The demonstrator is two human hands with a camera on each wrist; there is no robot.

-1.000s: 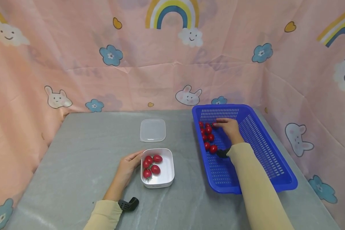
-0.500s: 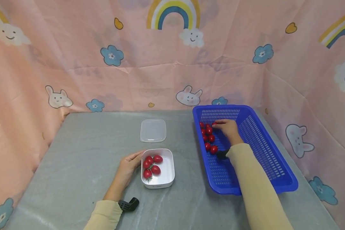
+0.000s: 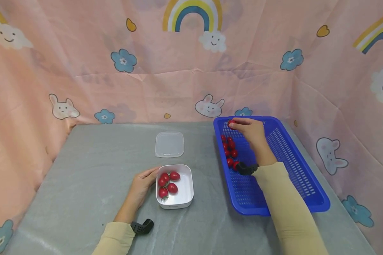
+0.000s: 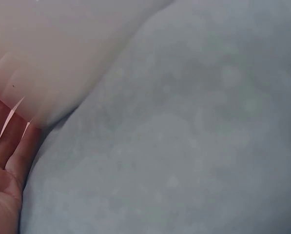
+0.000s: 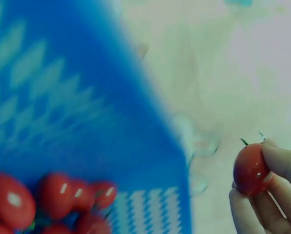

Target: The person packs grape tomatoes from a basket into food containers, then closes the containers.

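Observation:
My right hand (image 3: 250,131) is raised over the far left part of the blue basket (image 3: 306,173). It pinches a cherry tomato (image 5: 252,169) between thumb and fingertips; a bit of green stem shows in the right wrist view. Several more cherry tomatoes (image 3: 231,145) lie along the basket's left side. My left hand (image 3: 142,184) touches the left side of the white square box (image 3: 186,189) with fingers fairly straight, and in the left wrist view those fingers (image 4: 26,151) lie against the box wall. Inside the box, several tomatoes (image 3: 172,188) are grouped toward its left half.
A translucent square lid (image 3: 170,144) lies flat behind the box. Grey cloth covers the table (image 3: 92,170). A pink printed curtain (image 3: 166,81) hangs at the back and both sides, close to the basket's far end.
My right hand has lifted a cherry tomato off the basket's floor, moving up and slightly left toward the far rim. The left hand and the box stay where they were.

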